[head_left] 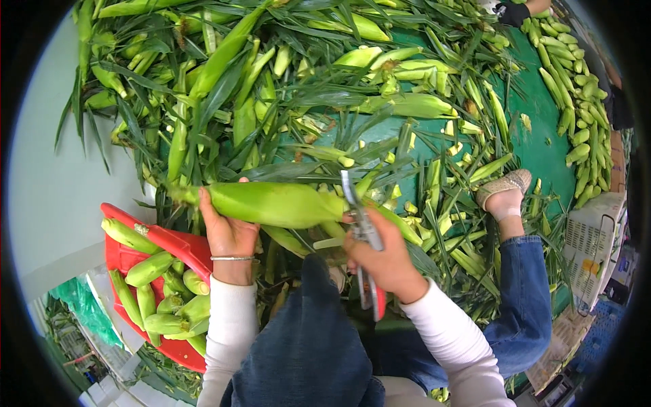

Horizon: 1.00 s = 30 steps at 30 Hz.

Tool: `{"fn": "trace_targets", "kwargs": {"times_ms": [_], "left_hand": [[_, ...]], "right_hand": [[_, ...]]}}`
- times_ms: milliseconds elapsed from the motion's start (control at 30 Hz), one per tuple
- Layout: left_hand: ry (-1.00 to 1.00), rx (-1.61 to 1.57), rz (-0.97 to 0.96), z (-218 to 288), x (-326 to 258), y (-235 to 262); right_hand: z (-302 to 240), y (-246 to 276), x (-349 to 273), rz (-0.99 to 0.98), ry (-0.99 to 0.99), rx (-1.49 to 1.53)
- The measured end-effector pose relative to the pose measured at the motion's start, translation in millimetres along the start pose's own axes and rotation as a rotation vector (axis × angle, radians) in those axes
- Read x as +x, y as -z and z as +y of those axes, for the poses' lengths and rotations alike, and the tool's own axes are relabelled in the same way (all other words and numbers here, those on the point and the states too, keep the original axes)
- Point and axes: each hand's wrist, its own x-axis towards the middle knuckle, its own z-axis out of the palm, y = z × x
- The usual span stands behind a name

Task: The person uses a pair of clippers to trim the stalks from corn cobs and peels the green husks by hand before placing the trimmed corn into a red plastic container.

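Note:
An unhusked ear of corn lies crosswise in front of me, its narrow tip to the left and its stem end to the right. My left hand is closed around its left part, thumb in front. In my right hand is a pair of pruning shears, metal with some red on the handle. The blades stand upright right at the ear's stem end; whether they touch it I cannot tell. My right fingers are wrapped round the shears' handles.
A red basket holding trimmed ears stands at my left. Cornstalks, leaves and husked-off pieces cover the green floor ahead. A long pile of corn ears lies at far right, near a white crate and another person's gloved hand.

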Motion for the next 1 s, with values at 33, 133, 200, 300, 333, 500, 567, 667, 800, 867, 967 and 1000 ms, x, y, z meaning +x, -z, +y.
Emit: {"fn": "trace_targets", "kwargs": {"times_ms": [33, 133, 200, 300, 333, 500, 567, 667, 800, 867, 967, 1000], "left_hand": [[-0.001, -0.001, -0.174, 5.1, 3.8, 1.1], [-0.133, 0.232, -0.255, 1.6, 9.7, -15.3], [-0.156, 0.404, -0.359, 7.0, 4.3, -33.7], [-0.193, 0.829, -0.449, 3.6, 4.7, -42.3], [-0.220, 1.000, -0.483, 5.1, 5.9, -43.4], [-0.326, 1.394, -0.652, -3.7, -2.6, -64.6], [-0.471, 1.550, -0.820, -5.9, -2.3, -69.0], [-0.422, 1.635, -0.815, 2.6, 3.9, -64.8], [-0.350, 1.374, -0.753, -0.3, 8.9, -49.0], [-0.106, 1.008, -0.519, -2.6, 2.1, -45.6], [-0.076, 1.017, -0.523, -23.6, -3.0, -47.6], [-0.040, 1.061, -0.557, -28.5, -7.1, -45.4]], "right_hand": [[-0.7, 6.2, -0.4, 0.025, -0.014, 0.083], [-8.8, 22.9, -6.0, 0.092, 0.154, -0.175], [-26.5, 21.1, -8.0, 0.058, 0.158, -0.569], [-35.9, 13.0, 0.2, -0.004, 0.463, -0.890], [-40.2, 9.6, 4.5, -0.036, 0.506, -0.881], [-61.2, 16.4, 27.6, -0.116, 0.647, -1.032], [-60.1, 23.5, 35.7, -0.160, 0.725, -1.065], [-50.5, 16.4, 30.2, -0.040, 0.486, -0.898], [-48.1, 14.7, 18.0, 0.164, 0.401, -0.581], [-31.6, 7.0, 6.6, 0.018, 0.339, -0.685], [0.9, -14.3, 12.6, 0.094, 0.681, -0.952], [-2.5, -18.7, 18.0, 0.123, 0.528, -0.799]]}}
